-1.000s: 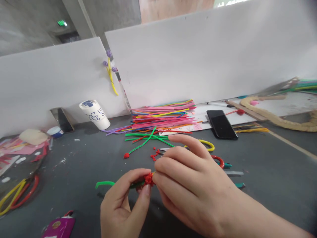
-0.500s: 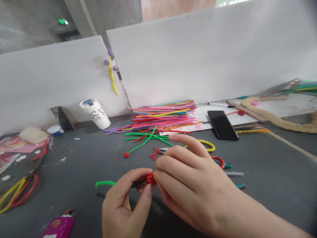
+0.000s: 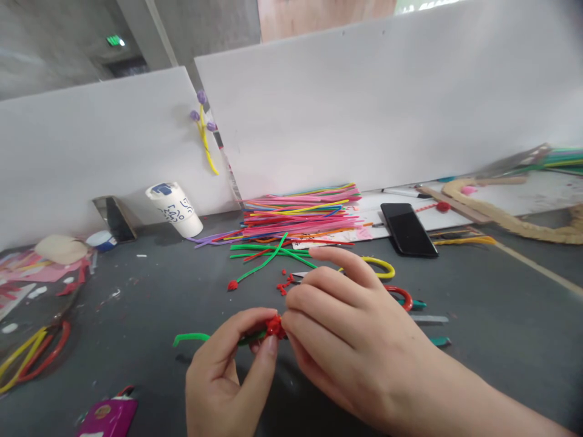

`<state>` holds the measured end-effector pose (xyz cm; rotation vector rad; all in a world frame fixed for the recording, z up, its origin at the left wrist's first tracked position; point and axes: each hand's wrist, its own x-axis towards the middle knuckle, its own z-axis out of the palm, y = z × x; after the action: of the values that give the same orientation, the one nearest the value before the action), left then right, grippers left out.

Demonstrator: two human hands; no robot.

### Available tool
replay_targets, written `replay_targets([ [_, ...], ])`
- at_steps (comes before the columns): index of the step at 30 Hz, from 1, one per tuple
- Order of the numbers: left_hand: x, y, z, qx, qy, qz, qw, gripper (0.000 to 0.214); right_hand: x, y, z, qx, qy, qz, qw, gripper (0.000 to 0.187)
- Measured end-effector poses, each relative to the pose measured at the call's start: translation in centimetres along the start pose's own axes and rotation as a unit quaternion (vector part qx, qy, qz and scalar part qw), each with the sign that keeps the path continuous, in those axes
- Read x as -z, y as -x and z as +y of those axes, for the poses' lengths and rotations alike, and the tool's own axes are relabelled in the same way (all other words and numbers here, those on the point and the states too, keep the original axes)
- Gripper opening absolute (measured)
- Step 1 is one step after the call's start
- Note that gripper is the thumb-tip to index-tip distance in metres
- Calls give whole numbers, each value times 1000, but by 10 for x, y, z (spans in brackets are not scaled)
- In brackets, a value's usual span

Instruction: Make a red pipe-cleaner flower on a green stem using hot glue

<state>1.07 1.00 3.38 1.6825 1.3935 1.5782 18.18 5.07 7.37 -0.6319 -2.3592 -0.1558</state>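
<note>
My left hand (image 3: 225, 376) pinches a green pipe cleaner (image 3: 191, 337) with a small red curled tip (image 3: 274, 326), thumb and forefinger closed just behind the red part. My right hand (image 3: 350, 337) meets it from the right, its fingers curled and pressed onto the same red tip; what its fingertips grip is mostly hidden. Both hands hover low over the dark grey table (image 3: 146, 303).
A pile of coloured pipe cleaners (image 3: 300, 215) lies behind the hands, with loose green ones (image 3: 268, 255) and red scraps (image 3: 286, 283). A black phone (image 3: 407, 229), red-handled scissors (image 3: 403, 295), a tipped paper cup (image 3: 175, 208), a magenta packet (image 3: 107, 419) and white partition boards (image 3: 364, 103) surround them.
Almost nothing moved. The hands and the red tip rose very slightly, and the right fingers shifted a little on the tip.
</note>
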Motion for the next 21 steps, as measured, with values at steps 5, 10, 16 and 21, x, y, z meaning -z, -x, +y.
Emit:
replay_targets([
  [5, -1, 1, 1, 6, 6, 12, 1000, 29, -2, -1, 0, -5, 4, -2, 1000, 18],
  [10, -1, 1, 1, 4, 2, 13, 1000, 28, -3, -2, 1, -10, 0, 9, 1000, 20],
  [16, -2, 2, 0, 17, 3, 17, 1000, 22, -6, 0, 2, -14, -6, 16, 1000, 20],
  [21, -6, 2, 3, 30, 0, 36, 999, 18, -4, 0, 1, -19, -6, 4, 1000, 21],
])
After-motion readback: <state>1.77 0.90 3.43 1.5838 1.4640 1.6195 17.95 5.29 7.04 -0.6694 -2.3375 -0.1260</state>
